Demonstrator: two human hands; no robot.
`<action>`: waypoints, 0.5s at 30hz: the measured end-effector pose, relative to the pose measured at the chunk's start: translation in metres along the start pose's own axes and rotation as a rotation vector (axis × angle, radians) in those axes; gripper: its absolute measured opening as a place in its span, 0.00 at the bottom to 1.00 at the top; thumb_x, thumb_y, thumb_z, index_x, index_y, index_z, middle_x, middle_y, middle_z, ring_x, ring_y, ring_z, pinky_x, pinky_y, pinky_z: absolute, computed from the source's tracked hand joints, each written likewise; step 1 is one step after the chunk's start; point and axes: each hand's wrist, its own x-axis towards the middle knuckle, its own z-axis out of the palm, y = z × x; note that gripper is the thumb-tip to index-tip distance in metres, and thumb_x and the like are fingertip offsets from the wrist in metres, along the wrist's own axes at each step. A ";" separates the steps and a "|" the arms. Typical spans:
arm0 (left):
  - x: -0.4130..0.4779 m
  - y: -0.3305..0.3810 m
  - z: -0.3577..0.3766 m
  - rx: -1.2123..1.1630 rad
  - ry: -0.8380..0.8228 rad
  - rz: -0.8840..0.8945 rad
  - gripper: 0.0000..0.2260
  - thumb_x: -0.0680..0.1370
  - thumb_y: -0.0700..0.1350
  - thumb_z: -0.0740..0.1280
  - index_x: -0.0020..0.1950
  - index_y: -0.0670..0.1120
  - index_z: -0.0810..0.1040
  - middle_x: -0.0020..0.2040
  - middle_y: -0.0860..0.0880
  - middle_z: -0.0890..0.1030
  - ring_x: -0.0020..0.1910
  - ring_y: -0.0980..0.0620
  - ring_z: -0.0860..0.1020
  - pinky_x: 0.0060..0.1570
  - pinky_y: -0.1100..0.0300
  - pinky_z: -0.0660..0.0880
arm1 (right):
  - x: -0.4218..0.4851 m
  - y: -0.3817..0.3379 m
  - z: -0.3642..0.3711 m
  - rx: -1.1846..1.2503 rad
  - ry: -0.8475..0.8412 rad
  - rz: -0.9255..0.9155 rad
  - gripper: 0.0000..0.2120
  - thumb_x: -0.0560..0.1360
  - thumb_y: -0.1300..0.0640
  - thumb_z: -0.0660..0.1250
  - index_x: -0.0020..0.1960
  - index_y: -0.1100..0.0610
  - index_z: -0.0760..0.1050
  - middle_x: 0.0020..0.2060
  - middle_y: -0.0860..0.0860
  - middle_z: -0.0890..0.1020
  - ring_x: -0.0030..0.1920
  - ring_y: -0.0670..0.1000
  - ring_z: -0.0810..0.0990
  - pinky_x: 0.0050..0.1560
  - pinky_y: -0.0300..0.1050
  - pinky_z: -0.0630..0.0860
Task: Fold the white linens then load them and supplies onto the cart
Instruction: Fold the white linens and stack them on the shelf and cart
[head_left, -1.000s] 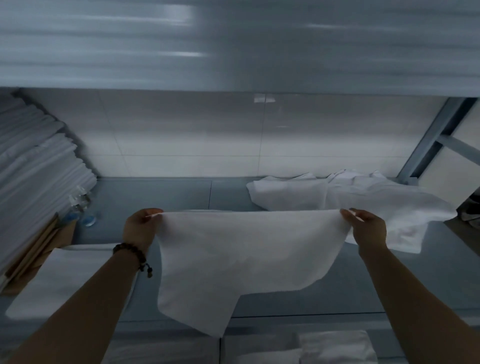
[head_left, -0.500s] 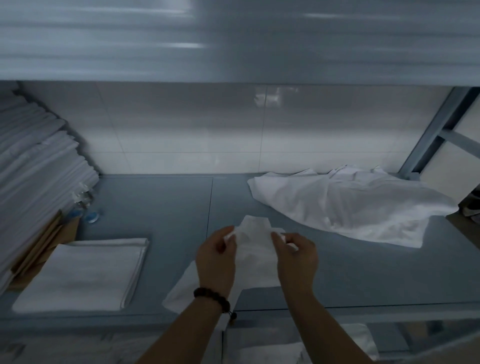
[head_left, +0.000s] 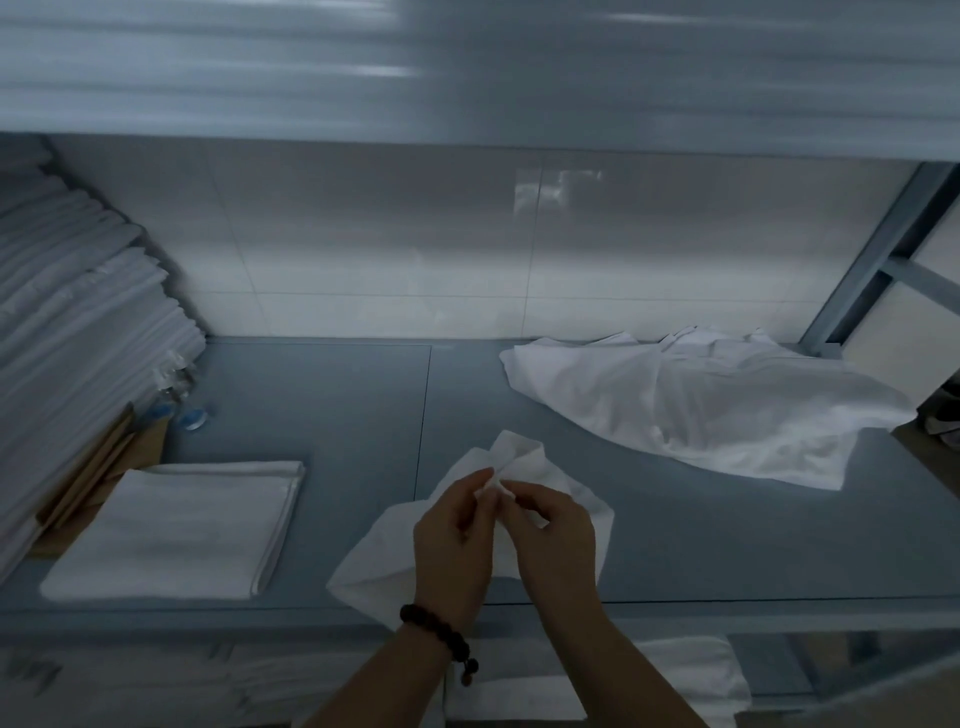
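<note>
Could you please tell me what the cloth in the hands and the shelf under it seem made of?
The white cloth: soft matte fabric, probably cotton; it creases and droops where the left hand and right hand pinch it. The shelf: likely painted metal, smooth grey-blue with a straight panel seam.

Shelf (head_left: 337, 415): folded linen (head_left: 176, 525) at front left. Linen stack (head_left: 67, 338) behind and left of it, at the shelf's left end; cardboard pieces (head_left: 98, 467) between the two. Loose linen heap (head_left: 701, 405) at rear right, near the wall (head_left: 363, 260). Small cloth (head_left: 524, 462) at front centre, between folded linen and heap, apart from both. Left hand (head_left: 457, 540) and right hand (head_left: 556, 540) side by side on it, fingers (head_left: 483, 475) pinching its middle. Lower shelf (head_left: 769, 660) beneath carries further linen (head_left: 685, 670).
</note>
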 end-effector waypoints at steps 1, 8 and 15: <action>-0.001 0.000 -0.003 -0.006 -0.014 -0.002 0.09 0.76 0.41 0.69 0.52 0.54 0.80 0.45 0.60 0.83 0.47 0.65 0.80 0.46 0.73 0.73 | -0.001 0.000 0.000 0.003 -0.006 0.025 0.07 0.76 0.60 0.68 0.50 0.57 0.84 0.46 0.49 0.85 0.50 0.46 0.81 0.55 0.46 0.78; 0.005 -0.005 -0.036 0.127 -0.209 0.037 0.10 0.75 0.38 0.72 0.53 0.50 0.80 0.49 0.54 0.83 0.48 0.63 0.81 0.48 0.70 0.76 | -0.005 -0.004 -0.008 0.024 -0.142 0.057 0.18 0.76 0.68 0.58 0.42 0.55 0.85 0.42 0.47 0.86 0.47 0.41 0.81 0.49 0.32 0.75; 0.010 -0.002 -0.071 0.343 -0.243 0.227 0.15 0.73 0.32 0.71 0.46 0.53 0.80 0.40 0.59 0.83 0.43 0.68 0.78 0.58 0.71 0.70 | 0.017 0.007 -0.029 -0.145 -0.009 -0.039 0.17 0.74 0.68 0.62 0.35 0.52 0.82 0.37 0.42 0.84 0.43 0.37 0.79 0.47 0.31 0.72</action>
